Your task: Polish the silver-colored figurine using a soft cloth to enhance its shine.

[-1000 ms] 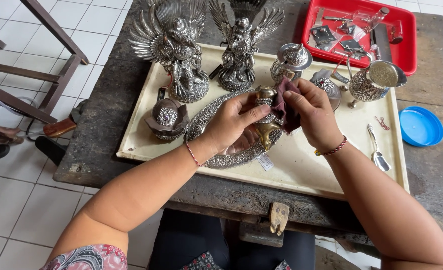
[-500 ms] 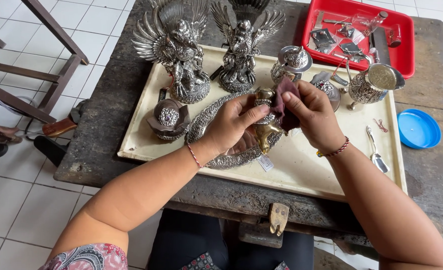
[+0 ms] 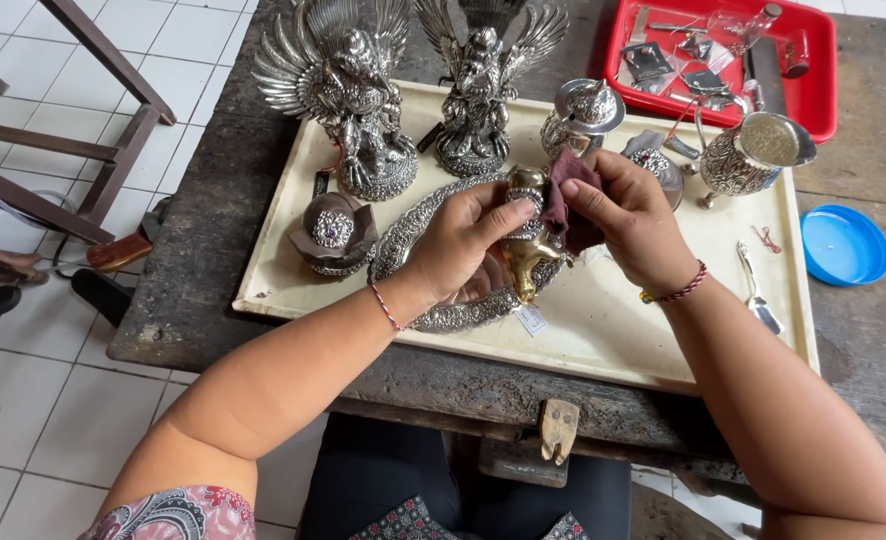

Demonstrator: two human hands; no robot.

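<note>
Brass-coloured, a small spouted metal pot (image 3: 525,250) sits gripped in the left hand (image 3: 463,245), fingers curled around its body, wrist bent inward above the oval embossed silver tray (image 3: 413,240). From the right, the right hand (image 3: 628,215) pinches a dark maroon cloth (image 3: 568,195) against the pot's top, thumb forward. Both hover over the cream rectangular board (image 3: 653,320), nearer than two winged silver statues (image 3: 348,90).

Small brass-coloured ornate vessel (image 3: 525,240) held upright over tray, dark maroon cloth (image 3: 569,200) pressed against it
</note>
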